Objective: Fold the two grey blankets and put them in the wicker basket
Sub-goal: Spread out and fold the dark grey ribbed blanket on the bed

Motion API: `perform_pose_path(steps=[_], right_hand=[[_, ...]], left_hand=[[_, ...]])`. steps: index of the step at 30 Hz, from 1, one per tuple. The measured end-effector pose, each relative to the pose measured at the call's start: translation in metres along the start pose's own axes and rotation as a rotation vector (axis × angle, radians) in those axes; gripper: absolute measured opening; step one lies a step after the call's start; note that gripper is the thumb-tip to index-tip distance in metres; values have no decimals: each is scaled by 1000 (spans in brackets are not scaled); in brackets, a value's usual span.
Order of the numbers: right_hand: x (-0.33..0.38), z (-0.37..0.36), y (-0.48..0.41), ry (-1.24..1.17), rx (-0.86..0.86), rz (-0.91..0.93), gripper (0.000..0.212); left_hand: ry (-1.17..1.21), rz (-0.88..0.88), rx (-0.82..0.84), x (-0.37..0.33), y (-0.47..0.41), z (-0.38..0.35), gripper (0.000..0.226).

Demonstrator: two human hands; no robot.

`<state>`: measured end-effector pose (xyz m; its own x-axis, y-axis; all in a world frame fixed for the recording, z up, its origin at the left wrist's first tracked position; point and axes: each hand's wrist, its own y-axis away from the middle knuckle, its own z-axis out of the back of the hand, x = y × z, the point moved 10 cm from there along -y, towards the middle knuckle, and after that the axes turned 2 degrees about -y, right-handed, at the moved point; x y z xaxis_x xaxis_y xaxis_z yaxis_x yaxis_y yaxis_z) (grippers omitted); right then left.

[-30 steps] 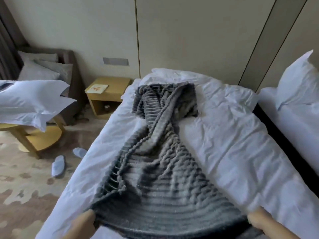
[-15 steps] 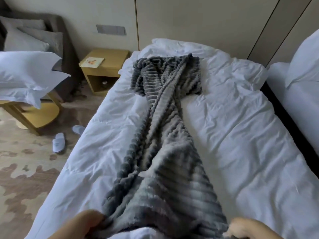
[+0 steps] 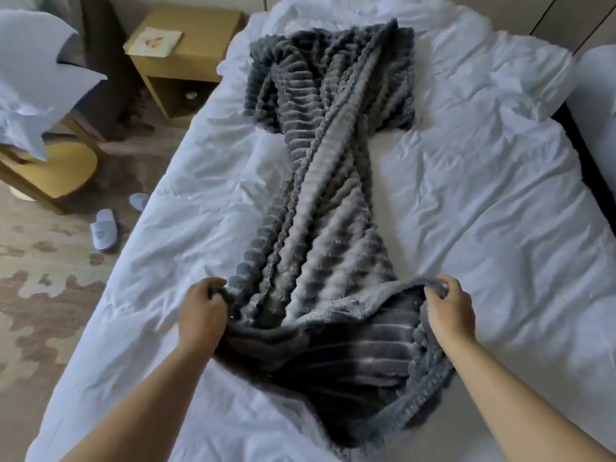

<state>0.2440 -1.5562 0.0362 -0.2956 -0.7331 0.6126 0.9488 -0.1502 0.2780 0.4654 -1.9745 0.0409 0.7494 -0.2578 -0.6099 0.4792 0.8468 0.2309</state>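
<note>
A grey ribbed blanket (image 3: 328, 181) lies bunched lengthwise down the middle of a white bed (image 3: 483, 195), wider at its far end and twisted narrow in the middle. Its near end is lifted and doubled over toward me. My left hand (image 3: 201, 313) grips the left corner of that near edge. My right hand (image 3: 448, 310) pinches the right corner, holding the edge raised. I see only this one blanket. No wicker basket is in view.
A wooden nightstand (image 3: 181, 51) with a card on top stands left of the bed head. White pillows (image 3: 30, 91) sit on a wooden chair (image 3: 56, 171) at left. Slippers (image 3: 103, 228) lie on the patterned carpet. A second bed (image 3: 596, 101) is at right.
My view has tipped down and both hands have moved forward onto the bed with the blanket's near edge, folding it over the part below. The blanket has gathered narrower.
</note>
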Motion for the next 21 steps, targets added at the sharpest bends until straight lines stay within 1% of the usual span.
perform_pose_path(steps=[1,2,3,4,5,6,7,8,10,12,14,15,16,17,19,21], right_hand=[[6,-25,-11,65,87,8,49],[8,-53,-20,140,185,15,64],[7,-81,-26,202,285,20,80],[2,-109,-30,243,392,14,92],[-7,-135,-31,288,493,-1,101],[-18,-158,-29,371,582,1,103],[-29,-177,-27,479,636,28,100],[-38,-192,-26,591,656,65,91],[-48,-210,-18,710,657,135,75],[-58,-216,-6,737,690,137,68],[-65,-210,14,783,743,100,60],[-68,-206,28,800,781,79,49],[-76,-201,45,829,831,56,30],[-86,-195,66,859,879,28,20],[-106,-181,112,908,1047,-49,36],[-123,-165,159,924,1236,-150,36]], left_hand=[[-94,-80,70,-15,-6,-26,28],[-185,-134,129,-24,-12,-52,29],[-284,-155,180,-26,-20,-78,47],[-378,-144,241,-22,-28,-103,70],[-453,-116,301,-12,-35,-126,91],[-531,-97,376,0,-39,-148,102],[-622,-108,451,14,-40,-169,104],[-707,-136,521,28,-38,-187,98],[-788,-210,556,45,-33,-208,67],[-796,-251,584,54,-26,-218,38],[-814,-288,685,59,-14,-220,24],[-829,-298,750,61,-4,-218,23],[-860,-301,817,67,8,-216,26],[-902,-299,892,75,25,-212,32],[-995,-311,1046,91,66,-199,45],[-1026,-244,1166,116,106,-183,51]])
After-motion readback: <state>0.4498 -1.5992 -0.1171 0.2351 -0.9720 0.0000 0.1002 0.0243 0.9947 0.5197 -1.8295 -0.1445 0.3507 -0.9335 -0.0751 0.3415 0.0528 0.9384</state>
